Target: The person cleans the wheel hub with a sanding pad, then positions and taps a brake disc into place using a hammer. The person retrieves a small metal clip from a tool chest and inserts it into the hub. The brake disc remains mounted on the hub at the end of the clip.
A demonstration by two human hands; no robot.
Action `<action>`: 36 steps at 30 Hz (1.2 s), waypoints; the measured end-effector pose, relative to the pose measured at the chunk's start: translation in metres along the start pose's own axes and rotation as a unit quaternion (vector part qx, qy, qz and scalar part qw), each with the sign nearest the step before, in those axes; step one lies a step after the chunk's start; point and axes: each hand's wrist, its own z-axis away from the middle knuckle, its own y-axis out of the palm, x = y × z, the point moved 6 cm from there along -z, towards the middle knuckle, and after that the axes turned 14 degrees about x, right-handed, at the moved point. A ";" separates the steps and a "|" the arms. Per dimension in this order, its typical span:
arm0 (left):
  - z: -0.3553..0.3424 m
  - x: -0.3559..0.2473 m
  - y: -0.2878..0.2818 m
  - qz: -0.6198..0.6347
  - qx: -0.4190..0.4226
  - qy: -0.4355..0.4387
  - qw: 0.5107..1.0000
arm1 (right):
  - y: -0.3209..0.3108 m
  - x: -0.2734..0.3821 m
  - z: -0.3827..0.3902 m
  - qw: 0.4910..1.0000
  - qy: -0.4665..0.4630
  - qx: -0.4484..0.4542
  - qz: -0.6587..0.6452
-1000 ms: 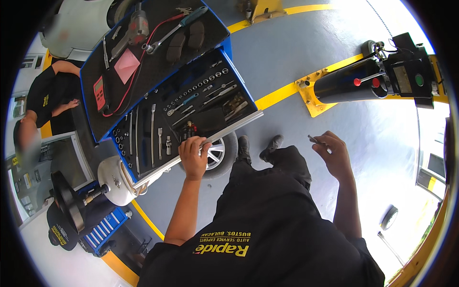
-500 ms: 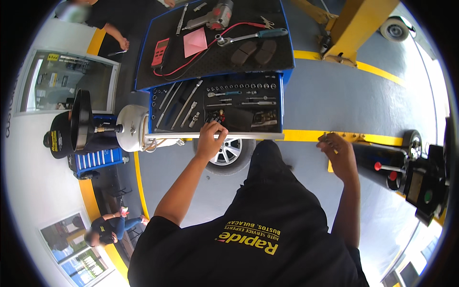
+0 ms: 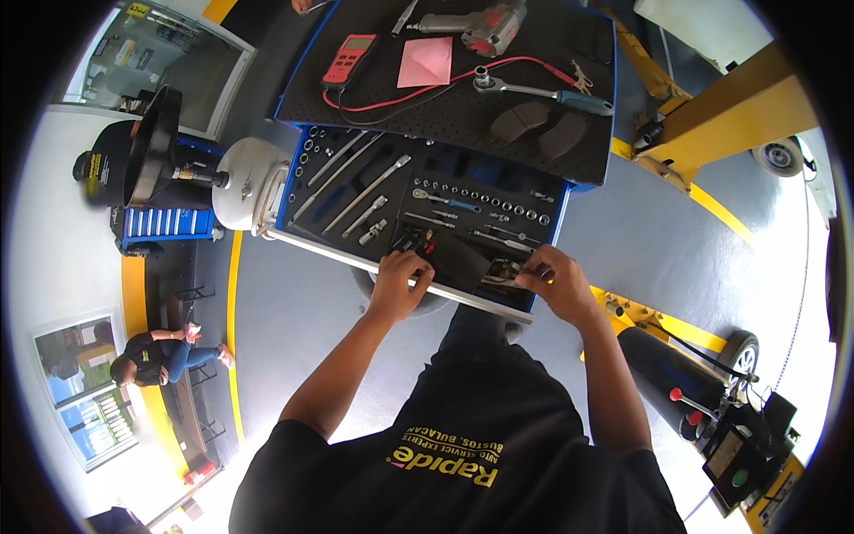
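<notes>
My left hand (image 3: 400,283) is curled over the front edge of an open tool drawer (image 3: 351,258). Just beyond its fingers lie small dark and red pieces (image 3: 427,242) in a compartment. My right hand (image 3: 559,280) is over the drawer's right front corner, fingers pinched together; a small bit of yellow shows at them, but what it is I cannot make out. Under those fingers is a compartment of small metal parts (image 3: 503,270). The drawer also holds a row of sockets (image 3: 480,198), a ratchet (image 3: 436,198) and several long extension bars (image 3: 369,189).
On the cabinet top lie a red multimeter (image 3: 350,60), pink paper (image 3: 425,62), an impact wrench (image 3: 485,28), a large ratchet (image 3: 543,92) and two brake pads (image 3: 519,122). A white tank (image 3: 246,185) stands left, a yellow lift post (image 3: 729,111) right. One person sits on a bench (image 3: 182,356).
My right hand has moved left and forward, from out beside the drawer to over its right front compartment. My left hand stays on the drawer edge. The view has turned and shifted.
</notes>
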 end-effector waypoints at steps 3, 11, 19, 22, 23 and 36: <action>0.004 -0.004 0.002 -0.044 -0.009 0.035 0.998 | -0.004 -0.005 0.013 0.999 0.017 -0.011 -0.025; 0.007 -0.002 0.002 -0.104 -0.077 0.110 0.985 | -0.039 -0.036 0.077 0.985 0.060 -0.133 -0.092; -0.002 -0.051 -0.014 0.125 -0.089 0.211 0.965 | -0.083 -0.013 0.102 0.974 -0.001 -0.221 -0.053; -0.005 -0.118 0.021 0.240 0.074 0.234 0.939 | -0.104 -0.009 0.126 0.971 0.037 -0.235 -0.012; -0.013 -0.145 0.035 0.286 0.138 0.240 0.917 | -0.115 -0.007 0.133 0.969 0.050 -0.242 -0.004; -0.230 -0.387 0.175 0.639 0.478 0.152 0.584 | -0.267 -0.068 0.192 0.950 -0.134 -0.199 -0.200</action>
